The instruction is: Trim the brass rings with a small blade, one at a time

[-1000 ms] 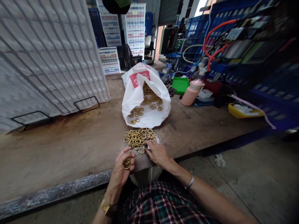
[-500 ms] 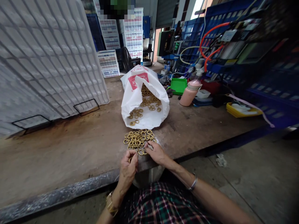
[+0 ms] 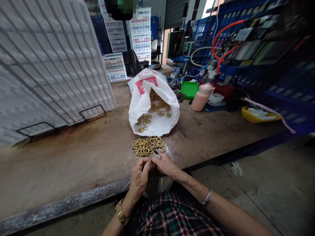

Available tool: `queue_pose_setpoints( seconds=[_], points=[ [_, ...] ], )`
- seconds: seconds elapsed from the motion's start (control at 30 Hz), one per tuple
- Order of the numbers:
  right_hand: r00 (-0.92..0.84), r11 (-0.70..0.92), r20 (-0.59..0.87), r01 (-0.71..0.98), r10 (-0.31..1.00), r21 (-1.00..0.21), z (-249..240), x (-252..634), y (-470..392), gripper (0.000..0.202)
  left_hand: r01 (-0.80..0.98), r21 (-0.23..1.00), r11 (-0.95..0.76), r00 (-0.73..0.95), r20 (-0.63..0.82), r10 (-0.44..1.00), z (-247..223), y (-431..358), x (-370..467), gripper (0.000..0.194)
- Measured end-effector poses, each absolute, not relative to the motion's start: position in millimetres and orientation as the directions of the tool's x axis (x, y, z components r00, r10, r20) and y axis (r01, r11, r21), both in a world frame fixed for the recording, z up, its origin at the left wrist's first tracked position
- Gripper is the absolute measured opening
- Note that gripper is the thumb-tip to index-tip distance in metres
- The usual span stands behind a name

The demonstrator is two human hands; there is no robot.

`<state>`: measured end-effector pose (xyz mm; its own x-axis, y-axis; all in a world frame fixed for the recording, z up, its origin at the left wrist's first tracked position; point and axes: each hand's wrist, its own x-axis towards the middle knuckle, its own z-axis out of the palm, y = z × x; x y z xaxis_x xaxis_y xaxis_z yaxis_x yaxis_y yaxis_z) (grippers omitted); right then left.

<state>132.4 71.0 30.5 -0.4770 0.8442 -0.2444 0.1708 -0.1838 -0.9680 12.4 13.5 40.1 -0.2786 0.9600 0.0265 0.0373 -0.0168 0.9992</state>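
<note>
A loose pile of brass-coloured rings (image 3: 145, 146) lies on the brown tabletop (image 3: 98, 147) near its front edge. Behind it a white plastic bag (image 3: 162, 126) lies on its side, its mouth facing me, with many more rings inside. My left hand (image 3: 139, 173) is closed on a ring just in front of the pile. Touching it at the fingertips, my right hand (image 3: 165, 164) is closed too, around a small tool (image 3: 157, 154) with a dark tip. The fingertips partly hide the ring.
White ribbed trays (image 3: 56, 65) stand at the left, with black wire handles at their base. A pink bottle (image 3: 199, 98), a green tray (image 3: 189, 90) and a yellow tray (image 3: 258, 116) sit to the right. White crates (image 3: 140, 39) are stacked behind.
My right hand has drawn back from the pile's edge towards my left hand, and their fingertips now meet. The view has shifted slightly.
</note>
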Motion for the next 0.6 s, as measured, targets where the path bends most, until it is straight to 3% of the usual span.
queue_pose_setpoints(
  seconds=[0.1,0.17,0.33,0.6],
  points=[
    [-0.477,0.03,-0.093,0.244,0.874,-0.969,30,132,74,0.027,-0.014,1.0,-0.014,-0.277,0.009,0.961,40,14,14,0.006],
    [-0.489,0.07,-0.07,0.262,0.869,-0.963,30,132,75,0.027,-0.049,0.998,0.036,-0.263,-0.048,0.964,38,13,14,0.011],
    [-0.504,0.036,-0.115,0.281,0.856,-0.959,31,133,72,0.026,-0.18,0.939,0.292,-0.113,-0.314,0.943,31,8,14,0.03],
    [-0.534,-0.108,-0.175,0.155,0.827,-0.982,31,131,69,0.027,-0.374,0.887,0.27,-0.004,-0.293,0.956,27,4,11,0.031]
  ],
)
